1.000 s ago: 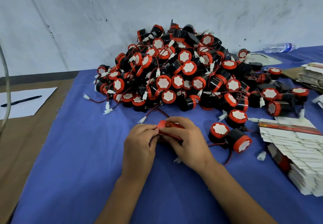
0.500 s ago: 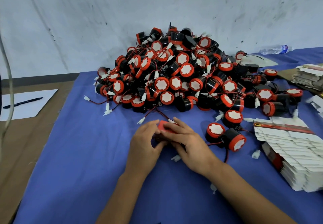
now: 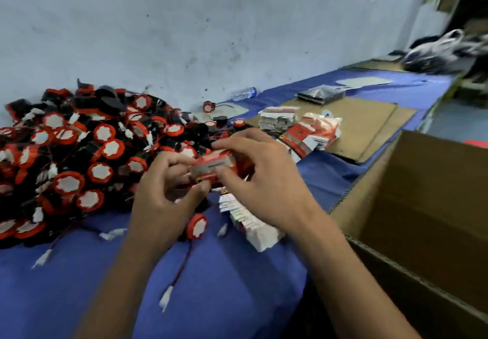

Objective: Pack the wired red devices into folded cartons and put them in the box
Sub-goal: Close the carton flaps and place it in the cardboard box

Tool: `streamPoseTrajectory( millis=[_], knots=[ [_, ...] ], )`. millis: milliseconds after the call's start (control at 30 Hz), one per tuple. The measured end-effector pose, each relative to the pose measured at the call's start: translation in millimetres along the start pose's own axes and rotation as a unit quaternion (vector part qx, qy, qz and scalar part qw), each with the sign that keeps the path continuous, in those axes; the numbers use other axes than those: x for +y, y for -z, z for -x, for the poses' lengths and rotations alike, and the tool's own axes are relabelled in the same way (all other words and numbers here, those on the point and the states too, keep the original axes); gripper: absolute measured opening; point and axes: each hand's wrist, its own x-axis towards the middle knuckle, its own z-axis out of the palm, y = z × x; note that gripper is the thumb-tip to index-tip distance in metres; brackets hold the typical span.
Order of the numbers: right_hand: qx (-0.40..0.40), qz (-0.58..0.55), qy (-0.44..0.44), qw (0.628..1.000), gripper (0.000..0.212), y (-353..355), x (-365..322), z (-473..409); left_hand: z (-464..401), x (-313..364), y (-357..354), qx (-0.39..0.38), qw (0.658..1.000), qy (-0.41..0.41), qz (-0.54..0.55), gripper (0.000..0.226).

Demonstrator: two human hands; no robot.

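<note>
Right, head view only, frame is motion-blurred.
carton: small red-and-white carton [image 3: 215, 167] sits mid-frame, lifted off the cloth, between both hands. Looks folded up; whether a device is already inside, cannot tell.
left hand: left hand [image 3: 165, 196] is left of the carton, fingers curled onto its near-left end, thumb under the lower edge. Grasping the carton, apparently bracing it.
right hand: right hand [image 3: 266, 180] comes over from the right, fingers arched across the top, fingertips on the far edge, thumb against the front face. Also grasping the carton. Reads like closing or tucking a flap, judged from the pose.
forearms: both enter from the bottom of the frame and converge on the carton.
device pile: heap of red devices [image 3: 79, 159] fills the left half, wires tangled, within easy reach of the left hand.
loose device: one red device [image 3: 196, 226] lies on the blue cloth [image 3: 224, 286] just below the hands, wire trailing toward the bottom.
flat cartons: stack of unfolded cartons [image 3: 250, 222] under the right wrist; more [image 3: 311, 132] behind the hands, right of centre.
box: open cardboard box [image 3: 422, 206] at the right edge, beside the table, close for drop-off. Contents not visible.
next: likely carry the carton right into the box.
</note>
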Motion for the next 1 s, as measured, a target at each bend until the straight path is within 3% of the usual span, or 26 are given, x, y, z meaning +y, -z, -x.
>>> streamPoseTrajectory(
  millis=[100,167,267,333,433,600,800,900,1000],
  knots=[
    [0.052,0.053,-0.146,0.987,0.032,112.0,26.0,20.2,-37.5,27.8,-92.2,-0.109,0.993,-0.014,0.041,0.029],
    [0.025,0.077,-0.264,0.961,0.028,168.0,45.7,40.8,-50.0,36.2,-148.6,-0.181,0.983,-0.028,0.024,0.025],
    [-0.124,0.243,-0.385,0.882,0.022,192.5,92.2,65.6,-53.1,32.2,-218.7,-0.292,0.951,-0.046,-0.091,0.026],
    [-0.235,0.241,-0.452,0.826,0.017,171.2,121.4,65.9,-51.1,23.3,-247.4,-0.366,0.918,-0.021,-0.150,0.038],
    [-0.321,0.167,-0.480,0.799,0.021,141.5,151.4,52.9,-51.8,14.9,-260.3,-0.404,0.904,0.022,-0.140,0.044],
    [-0.378,0.196,-0.469,0.774,0.044,137.5,164.9,54.0,-57.7,3.6,-256.0,-0.393,0.905,0.037,-0.160,0.043],
    [-0.296,0.273,-0.428,0.809,0.032,137.0,135.6,49.6,-50.1,6.8,-249.5,-0.318,0.940,0.090,-0.090,0.028],
    [-0.078,0.329,-0.388,0.857,0.016,141.7,118.3,43.8,-45.4,1.4,-224.5,-0.258,0.960,0.096,-0.060,0.021],
    [0.144,0.299,-0.271,0.904,0.012,128.3,93.9,27.8,-37.2,-14.4,-194.1,-0.163,0.977,0.126,-0.048,0.012]
  ],
)
